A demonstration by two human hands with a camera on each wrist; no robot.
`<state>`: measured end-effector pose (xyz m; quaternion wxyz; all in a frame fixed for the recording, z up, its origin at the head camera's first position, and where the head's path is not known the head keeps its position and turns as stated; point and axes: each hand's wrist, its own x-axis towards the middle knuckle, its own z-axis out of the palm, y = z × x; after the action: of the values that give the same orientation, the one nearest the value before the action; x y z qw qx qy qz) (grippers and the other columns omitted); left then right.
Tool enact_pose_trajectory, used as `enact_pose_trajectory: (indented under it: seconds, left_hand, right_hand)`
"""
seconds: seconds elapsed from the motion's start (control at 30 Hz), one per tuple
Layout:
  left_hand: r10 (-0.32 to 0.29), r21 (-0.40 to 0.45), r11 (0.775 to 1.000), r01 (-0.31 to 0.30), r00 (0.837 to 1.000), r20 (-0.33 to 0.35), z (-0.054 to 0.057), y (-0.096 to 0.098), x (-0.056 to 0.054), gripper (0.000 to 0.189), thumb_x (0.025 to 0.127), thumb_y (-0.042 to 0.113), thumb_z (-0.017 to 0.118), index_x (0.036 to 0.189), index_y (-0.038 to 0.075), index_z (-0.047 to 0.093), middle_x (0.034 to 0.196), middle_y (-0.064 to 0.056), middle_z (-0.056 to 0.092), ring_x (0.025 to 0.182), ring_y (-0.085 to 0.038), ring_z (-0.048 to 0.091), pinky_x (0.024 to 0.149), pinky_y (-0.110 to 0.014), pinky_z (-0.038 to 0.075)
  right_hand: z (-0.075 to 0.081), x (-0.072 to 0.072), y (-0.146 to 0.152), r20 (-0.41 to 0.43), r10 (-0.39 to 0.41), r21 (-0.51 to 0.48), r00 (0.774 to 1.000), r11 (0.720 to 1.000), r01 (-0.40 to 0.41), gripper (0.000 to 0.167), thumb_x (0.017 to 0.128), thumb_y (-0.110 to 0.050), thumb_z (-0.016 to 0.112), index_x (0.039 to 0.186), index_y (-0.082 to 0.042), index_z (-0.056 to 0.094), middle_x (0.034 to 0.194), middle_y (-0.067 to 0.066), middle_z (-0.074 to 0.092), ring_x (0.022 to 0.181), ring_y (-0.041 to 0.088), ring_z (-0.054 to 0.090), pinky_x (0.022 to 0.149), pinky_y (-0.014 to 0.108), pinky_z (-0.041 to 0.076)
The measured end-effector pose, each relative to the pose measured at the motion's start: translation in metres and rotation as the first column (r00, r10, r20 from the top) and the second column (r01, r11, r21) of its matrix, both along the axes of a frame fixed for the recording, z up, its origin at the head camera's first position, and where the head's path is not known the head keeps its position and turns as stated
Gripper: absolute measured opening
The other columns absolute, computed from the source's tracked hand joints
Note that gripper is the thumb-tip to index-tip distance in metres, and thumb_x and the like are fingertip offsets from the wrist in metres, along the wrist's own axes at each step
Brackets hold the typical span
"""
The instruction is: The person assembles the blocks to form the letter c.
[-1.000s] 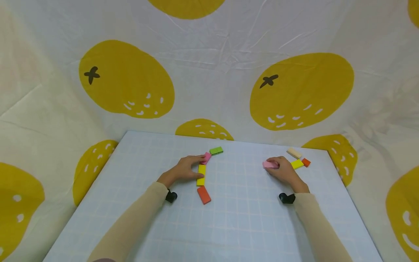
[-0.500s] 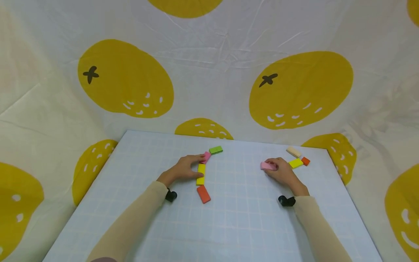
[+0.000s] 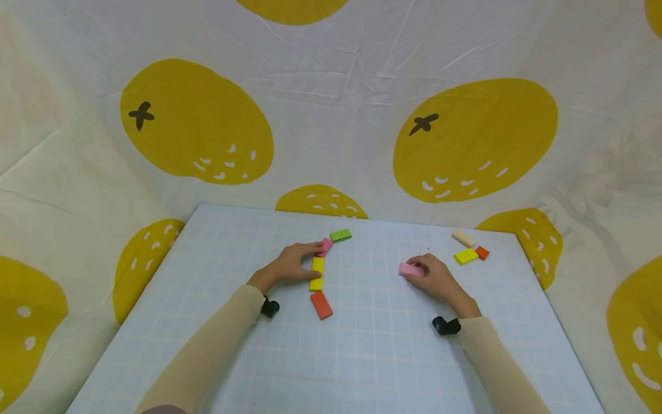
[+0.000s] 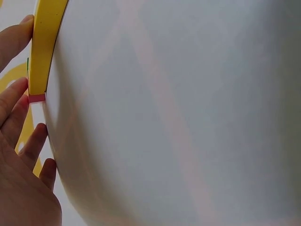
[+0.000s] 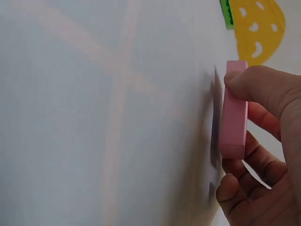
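Note:
My right hand (image 3: 437, 282) pinches a light pink rectangular block (image 3: 410, 269) between thumb and fingers. In the right wrist view that pink block (image 5: 233, 117) hovers just off the table, its shadow beside it. On the left, my left hand (image 3: 287, 264) touches a bent row of blocks with outstretched fingers. Its thumb lies against a yellow block (image 3: 317, 273), and its fingertips reach a darker pink block (image 3: 325, 246). An orange-red block (image 3: 321, 305) lies at the row's near end, a green block (image 3: 341, 235) at its far end. The left wrist view shows the yellow block (image 4: 47, 47) close up.
Toward the back right of the light blue table (image 3: 362, 356) lie a beige block (image 3: 462, 238), another yellow block (image 3: 466, 256) and a small orange-red block (image 3: 482, 253). A white curtain (image 3: 331, 126) with yellow fruit prints hangs behind the table.
My right hand has carried the light pink block left and slightly nearer, away from the yellow block at the back right. The left hand and its row look unchanged.

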<state>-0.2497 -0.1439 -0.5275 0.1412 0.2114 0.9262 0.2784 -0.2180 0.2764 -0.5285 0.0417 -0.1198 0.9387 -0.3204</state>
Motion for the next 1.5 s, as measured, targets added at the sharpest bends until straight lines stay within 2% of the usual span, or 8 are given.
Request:
enact_pose_trajectory:
  seconds: [0.33,0.57,0.8,1.13,1.5]
  left_hand:
    - [-0.008,0.008,1.0,0.008,1.0,0.004,0.002,-0.001,0.0,0.079,0.089,0.046,0.077,0.158,0.029,0.042,0.164,0.006,0.041,0.15,-0.029,0.038,0.123,-0.058,0.029]
    - [-0.027,0.015,1.0,0.027,1.0,-0.01,0.003,0.0,0.001,0.079,0.089,0.043,0.077,0.158,0.024,0.043,0.164,0.002,0.042,0.149,-0.031,0.039,0.122,-0.059,0.029]
    - [-0.043,0.022,0.999,0.044,0.998,-0.034,0.002,0.0,0.002,0.079,0.089,0.041,0.077,0.158,0.02,0.044,0.164,0.0,0.042,0.148,-0.032,0.04,0.122,-0.058,0.029]
    - [-0.046,0.023,0.999,0.047,0.998,-0.035,0.002,0.0,0.002,0.078,0.09,0.042,0.076,0.158,0.021,0.043,0.165,0.0,0.041,0.149,-0.033,0.038,0.122,-0.061,0.028]
    - [-0.033,0.009,0.999,0.033,0.999,-0.037,0.003,0.0,0.003,0.079,0.09,0.042,0.076,0.158,0.022,0.043,0.164,-0.001,0.042,0.148,-0.034,0.039,0.121,-0.061,0.029]
  right_hand:
    - [0.0,0.016,-0.03,-0.049,0.078,-0.051,0.996,0.995,-0.081,0.036,0.089,-0.024,0.082,0.12,-0.01,0.072,0.113,0.009,0.066,0.097,0.022,0.056,0.085,0.036,0.051]
    - [-0.005,0.024,-0.044,-0.124,0.139,-0.066,0.983,0.987,-0.148,0.034,0.087,-0.019,0.083,0.117,-0.008,0.073,0.109,0.008,0.068,0.093,0.019,0.058,0.081,0.032,0.052]
    - [-0.005,0.027,-0.052,-0.108,0.135,-0.063,0.985,0.988,-0.143,0.035,0.088,-0.021,0.083,0.119,-0.011,0.073,0.109,0.005,0.066,0.093,0.018,0.058,0.083,0.031,0.053]
    - [0.001,0.032,-0.07,-0.143,0.208,-0.089,0.968,0.971,-0.222,0.031,0.087,-0.017,0.083,0.115,-0.008,0.074,0.107,0.005,0.066,0.091,0.015,0.057,0.079,0.028,0.052]
    - [0.007,0.051,-0.096,-0.083,0.279,-0.104,0.957,0.952,-0.286,0.03,0.089,-0.019,0.082,0.117,-0.011,0.073,0.107,0.001,0.064,0.096,0.015,0.057,0.082,0.027,0.053]
